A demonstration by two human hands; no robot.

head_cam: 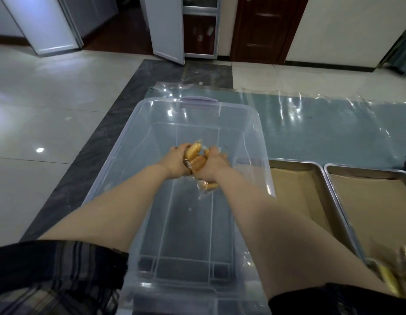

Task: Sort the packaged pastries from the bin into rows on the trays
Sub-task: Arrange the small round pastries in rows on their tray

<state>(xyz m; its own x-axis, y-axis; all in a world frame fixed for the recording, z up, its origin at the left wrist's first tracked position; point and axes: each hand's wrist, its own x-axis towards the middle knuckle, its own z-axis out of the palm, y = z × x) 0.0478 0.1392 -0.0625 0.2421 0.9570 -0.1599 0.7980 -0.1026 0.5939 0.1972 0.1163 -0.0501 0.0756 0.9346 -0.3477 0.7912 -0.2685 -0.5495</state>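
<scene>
My forearms reach over the bin (pixel 138 142). My left hand (pixel 174 163) and right hand (pixel 212 170) together clutch several packaged pastries (pixel 195 156) above its floor, probably to carry them all across to the trays (pixel 320 178) alongside.

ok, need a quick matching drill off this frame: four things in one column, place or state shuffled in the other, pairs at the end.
Things:
1. packaged pastries
2. clear bin
3. metal trays
4. plastic sheet

Place or state:
A. spread flat on the floor
B. gripped between both hands
C. lined with brown paper, right of the bin
D. nearly emptied, see-through

Pairs: 1-B, 2-D, 3-C, 4-A
</scene>
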